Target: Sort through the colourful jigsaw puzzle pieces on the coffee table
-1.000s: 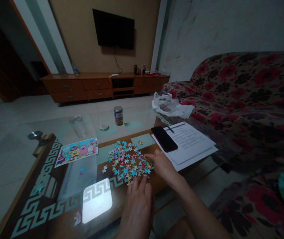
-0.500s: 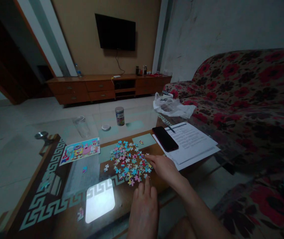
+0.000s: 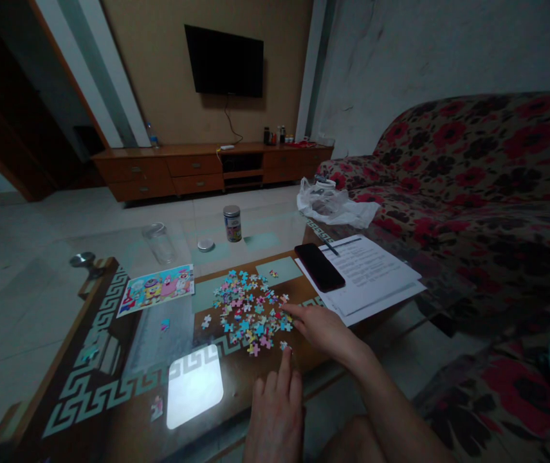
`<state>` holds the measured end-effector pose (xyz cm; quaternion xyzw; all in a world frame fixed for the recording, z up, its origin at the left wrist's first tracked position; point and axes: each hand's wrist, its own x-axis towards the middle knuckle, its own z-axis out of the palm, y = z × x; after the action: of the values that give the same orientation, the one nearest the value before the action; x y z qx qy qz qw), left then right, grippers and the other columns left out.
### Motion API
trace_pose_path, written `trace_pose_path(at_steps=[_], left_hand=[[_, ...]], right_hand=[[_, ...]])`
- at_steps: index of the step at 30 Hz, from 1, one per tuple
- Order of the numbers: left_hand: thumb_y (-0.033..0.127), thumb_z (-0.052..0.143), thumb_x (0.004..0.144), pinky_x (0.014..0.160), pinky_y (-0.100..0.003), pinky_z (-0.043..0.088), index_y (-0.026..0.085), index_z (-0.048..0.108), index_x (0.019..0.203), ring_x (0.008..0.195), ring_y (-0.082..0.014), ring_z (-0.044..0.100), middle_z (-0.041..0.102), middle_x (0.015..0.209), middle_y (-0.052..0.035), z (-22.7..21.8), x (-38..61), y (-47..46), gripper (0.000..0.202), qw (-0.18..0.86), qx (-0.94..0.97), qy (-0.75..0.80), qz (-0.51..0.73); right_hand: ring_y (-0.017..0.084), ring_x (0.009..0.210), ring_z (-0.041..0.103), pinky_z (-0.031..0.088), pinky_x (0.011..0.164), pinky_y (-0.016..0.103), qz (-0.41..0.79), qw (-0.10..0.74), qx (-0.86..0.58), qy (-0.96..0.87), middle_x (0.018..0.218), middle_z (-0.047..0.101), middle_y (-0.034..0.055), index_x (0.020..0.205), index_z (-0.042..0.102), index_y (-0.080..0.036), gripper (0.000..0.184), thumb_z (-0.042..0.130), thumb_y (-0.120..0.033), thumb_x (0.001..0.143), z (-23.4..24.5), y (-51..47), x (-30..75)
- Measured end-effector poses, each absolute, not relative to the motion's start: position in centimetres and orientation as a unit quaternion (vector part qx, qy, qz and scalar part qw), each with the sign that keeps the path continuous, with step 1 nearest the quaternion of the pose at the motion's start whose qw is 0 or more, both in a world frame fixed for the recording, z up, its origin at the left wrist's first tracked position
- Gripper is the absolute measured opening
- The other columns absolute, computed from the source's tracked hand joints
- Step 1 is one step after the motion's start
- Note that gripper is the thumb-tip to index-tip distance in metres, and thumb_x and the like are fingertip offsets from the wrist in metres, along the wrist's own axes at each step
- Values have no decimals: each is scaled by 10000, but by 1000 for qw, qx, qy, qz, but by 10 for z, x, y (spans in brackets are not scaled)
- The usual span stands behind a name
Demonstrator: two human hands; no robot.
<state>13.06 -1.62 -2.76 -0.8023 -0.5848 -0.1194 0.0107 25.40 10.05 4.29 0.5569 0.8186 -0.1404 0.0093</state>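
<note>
On the glass table (image 3: 238, 392), the loose puzzle pieces (image 3: 258, 310) lie in a spread heap, with the picture sheet (image 3: 156, 290) at ten o'clock from it and the phone (image 3: 320, 267) at two. The left hand (image 3: 276, 402), at five o'clock, pinches nothing; its outstretched forefinger is at a single piece (image 3: 284, 345). The right hand (image 3: 321, 326), at three, points into the heap's edge; I cannot tell what its curled fingers hold. The step looks like sorting by fingertip, and the next move seems to call for light, flat pressure, so neighbours stay put. A second ago the left fingers covered the heap's near edge; they have since drawn back, uncovering pink pieces.
</note>
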Motion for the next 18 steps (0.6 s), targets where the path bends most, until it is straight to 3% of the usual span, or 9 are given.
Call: trace_pose_path(at_steps=[3,7,13,18], left_hand=[[-87,338,691,702,-410,544,175,612,1129,859,-226,631,431,1446,-125,-34,127,-19,580,-2,-804,-580,-132],[-73,341,707,714,-414,534,179,597,1165,893,-237,625,400,1465,-137,-38,126,-21,582,-18,-803,-581,-132],[-90,296,749,863,-435,493,181,604,1168,1128,-272,567,540,1340,-153,-45,127,-25,586,-42,-787,-601,-132],[-68,306,778,858,-440,488,187,598,1168,1096,-265,581,554,1317,-151,-50,124,-26,550,-61,-790,-594,-143]], right_hand=[[244,907,687,491,737,329,-146,-12,547,824,1041,735,77,1329,523,-328,514,501,-134,854,45,92,257],[270,880,694,493,698,336,-139,32,554,820,970,747,89,1293,561,-335,488,496,-123,858,49,83,258],[263,856,692,481,689,334,-125,24,563,817,937,748,92,1243,603,-299,453,493,-114,844,48,82,259],[236,833,688,481,697,316,-147,-5,544,826,935,748,63,1214,619,-330,440,549,-129,829,42,76,258]])
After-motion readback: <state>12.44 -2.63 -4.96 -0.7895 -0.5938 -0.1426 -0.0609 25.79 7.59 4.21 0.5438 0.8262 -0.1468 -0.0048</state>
